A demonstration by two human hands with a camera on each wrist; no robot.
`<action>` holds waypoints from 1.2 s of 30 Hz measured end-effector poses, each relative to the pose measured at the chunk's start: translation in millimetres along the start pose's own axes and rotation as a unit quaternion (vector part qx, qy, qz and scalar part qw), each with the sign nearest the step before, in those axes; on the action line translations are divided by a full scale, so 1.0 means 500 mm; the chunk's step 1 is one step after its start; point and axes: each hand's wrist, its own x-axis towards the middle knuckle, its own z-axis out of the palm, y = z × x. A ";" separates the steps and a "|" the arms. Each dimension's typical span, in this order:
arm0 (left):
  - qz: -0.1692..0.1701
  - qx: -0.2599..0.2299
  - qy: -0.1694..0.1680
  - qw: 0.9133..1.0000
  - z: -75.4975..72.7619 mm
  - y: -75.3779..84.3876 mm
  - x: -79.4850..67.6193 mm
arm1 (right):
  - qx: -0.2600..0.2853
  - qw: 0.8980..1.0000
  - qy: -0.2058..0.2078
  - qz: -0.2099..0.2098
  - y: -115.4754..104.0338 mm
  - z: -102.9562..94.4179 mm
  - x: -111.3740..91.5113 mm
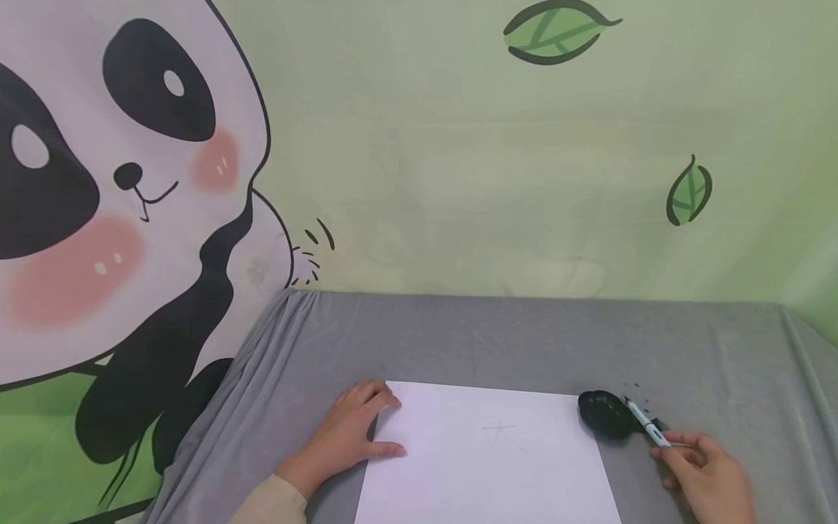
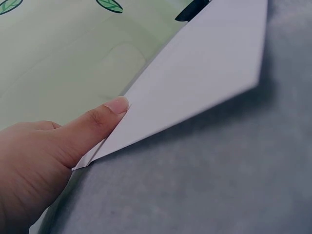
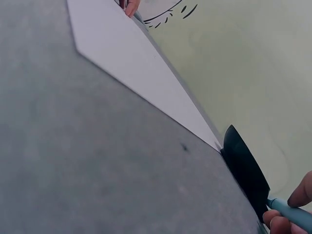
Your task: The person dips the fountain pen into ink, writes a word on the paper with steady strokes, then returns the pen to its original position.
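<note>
A white sheet of paper (image 1: 484,473) with a few thin pencil-like lines lies on the grey cloth. My left hand (image 1: 356,429) rests at its upper left corner, thumb and fingers spread over the edge; the left wrist view shows the thumb (image 2: 114,106) on the paper (image 2: 195,73). In my right hand (image 1: 710,469) I pinch a light blue pen (image 1: 649,423), its dark tip pointing up and left. Just left of that tip, a glossy black oval object (image 1: 605,415) overlaps the paper's upper right corner. I cannot tell whether the tip touches it.
Grey cloth (image 1: 445,335) covers the table up to the wall. Small dark specks (image 1: 635,384) mark the cloth beside the black object. A panda (image 1: 183,182) and leaves (image 1: 556,33) decorate the green backdrop behind.
</note>
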 end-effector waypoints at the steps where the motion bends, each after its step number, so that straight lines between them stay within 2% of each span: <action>1: 0.000 0.000 0.000 1.000 0.000 0.000 0.000 | -0.013 1.000 0.003 -0.011 0.000 0.000 0.001; 9: -0.001 0.001 -0.002 1.000 -0.004 0.003 0.000 | -0.101 0.991 0.023 -0.086 -0.003 -0.007 0.001; 13: 0.002 0.005 0.003 1.000 -0.005 0.005 0.000 | -0.125 0.986 0.025 -0.109 -0.006 -0.012 -0.002; 21: -0.002 0.005 -0.003 1.000 -0.006 0.005 -0.001 | -0.152 0.983 -0.005 -0.099 -0.003 -0.006 0.000; 36: -0.011 -0.009 -0.014 1.000 -0.013 0.009 -0.001 | -0.157 0.984 0.010 -0.087 0.003 -0.003 0.009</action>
